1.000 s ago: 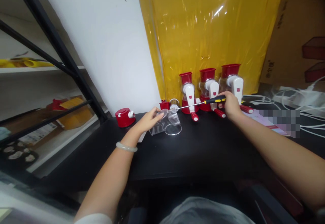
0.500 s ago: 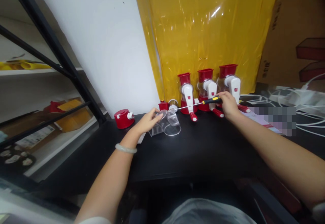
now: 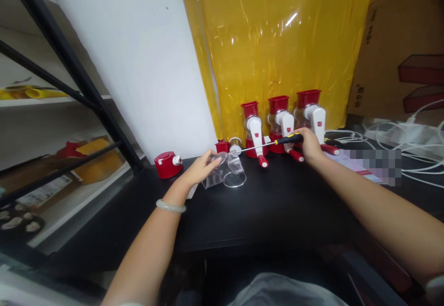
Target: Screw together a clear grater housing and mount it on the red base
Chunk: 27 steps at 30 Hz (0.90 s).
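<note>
My left hand grips a clear plastic grater body that lies tilted on the black table. In my right hand is a screwdriver with a black and yellow handle. Its long metal shaft points left, and the tip meets the upper part of the clear body; the exact contact is too small to make out. Behind the clear body are a small red part and a metal grater drum. To the left of my left hand sits a round red base with a white knob.
Three red and white rotary graters stand in a row at the back, cranks facing me. White cables and a printed sheet lie to the right. A black metal shelf frame rises at the left.
The view has shifted slightly. Both hands keep their hold on the clear grater body and the screwdriver, with the tip still at the body.
</note>
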Motion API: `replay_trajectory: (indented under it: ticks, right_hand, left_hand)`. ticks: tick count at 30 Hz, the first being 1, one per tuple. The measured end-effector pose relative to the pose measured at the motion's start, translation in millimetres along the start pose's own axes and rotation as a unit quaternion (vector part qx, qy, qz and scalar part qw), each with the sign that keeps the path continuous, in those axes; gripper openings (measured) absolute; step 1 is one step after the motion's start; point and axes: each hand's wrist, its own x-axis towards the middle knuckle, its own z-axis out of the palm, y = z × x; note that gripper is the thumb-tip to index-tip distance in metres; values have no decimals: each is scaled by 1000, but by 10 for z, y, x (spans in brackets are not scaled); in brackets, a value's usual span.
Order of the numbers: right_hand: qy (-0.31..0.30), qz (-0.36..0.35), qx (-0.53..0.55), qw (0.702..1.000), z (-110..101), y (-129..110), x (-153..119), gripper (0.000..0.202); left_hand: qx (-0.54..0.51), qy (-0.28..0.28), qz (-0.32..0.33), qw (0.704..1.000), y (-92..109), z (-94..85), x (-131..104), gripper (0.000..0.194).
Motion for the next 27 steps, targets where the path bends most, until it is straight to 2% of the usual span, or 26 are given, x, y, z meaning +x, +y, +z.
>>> replay_trajectory:
  ticks: [6, 12, 16, 22, 27]
  right_hand:
    - [-1, 14, 25, 1000, 8, -5, 20, 9]
    - [10, 19, -42, 999, 38, -117, -49, 25]
    - [7, 17, -58, 998, 18, -93, -35, 29]
    - [3, 5, -14, 1000, -9, 38, 36, 18]
    - [8, 4, -16, 1000, 6, 28, 25, 13]
  left_hand:
    - [14, -1, 8, 1000, -26, -6, 10, 42]
    - [11, -1, 7, 1000, -10, -1, 5, 41]
    - [9, -1, 5, 1000, -29, -1, 12, 42]
    - [6, 0, 2, 1000, -24, 0, 7, 41]
    - [3, -4, 0, 1000, -2, -2, 0, 42]
